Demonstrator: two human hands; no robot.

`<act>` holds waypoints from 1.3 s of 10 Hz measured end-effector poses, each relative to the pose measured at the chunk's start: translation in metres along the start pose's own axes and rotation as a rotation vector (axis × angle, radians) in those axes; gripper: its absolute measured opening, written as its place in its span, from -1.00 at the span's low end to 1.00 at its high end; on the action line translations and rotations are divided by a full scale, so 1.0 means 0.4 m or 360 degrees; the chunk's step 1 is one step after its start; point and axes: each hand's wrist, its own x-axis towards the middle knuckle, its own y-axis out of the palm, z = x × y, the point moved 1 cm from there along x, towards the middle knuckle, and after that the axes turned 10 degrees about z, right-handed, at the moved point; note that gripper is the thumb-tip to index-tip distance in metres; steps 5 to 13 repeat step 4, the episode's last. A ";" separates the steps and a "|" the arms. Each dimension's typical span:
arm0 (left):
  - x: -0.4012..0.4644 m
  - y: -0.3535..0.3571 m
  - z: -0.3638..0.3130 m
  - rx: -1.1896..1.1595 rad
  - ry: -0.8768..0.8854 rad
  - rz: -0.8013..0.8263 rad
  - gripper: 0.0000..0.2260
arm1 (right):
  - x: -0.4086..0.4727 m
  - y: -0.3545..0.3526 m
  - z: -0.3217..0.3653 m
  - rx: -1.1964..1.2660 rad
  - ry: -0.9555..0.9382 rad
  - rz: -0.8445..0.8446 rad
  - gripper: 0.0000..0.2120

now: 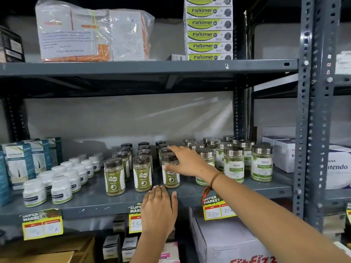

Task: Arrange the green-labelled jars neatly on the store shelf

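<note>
I see dark-lidded green-labelled jars [114, 176] in three rows mid-shelf [91, 201]; my right hand [187, 161] clasps the front right jar [171, 172], left hand [158, 209] flat, fingers together, white bottles [61, 189] leftward

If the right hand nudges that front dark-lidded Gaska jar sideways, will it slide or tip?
The Gaska jar looks tall and narrow, so a push near the lid, where the right hand rests, would probably tip it; low down it should slide. It seems full of powder, likely fairly heavy. The shiny wrap may be slippery. Jars behind stand close and could topple.
</note>
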 end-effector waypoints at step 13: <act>0.020 -0.121 0.029 -0.0174 0.0122 0.0225 -0.62 | -0.153 -0.118 -0.040 0.0119 -0.0019 -0.0683 -0.43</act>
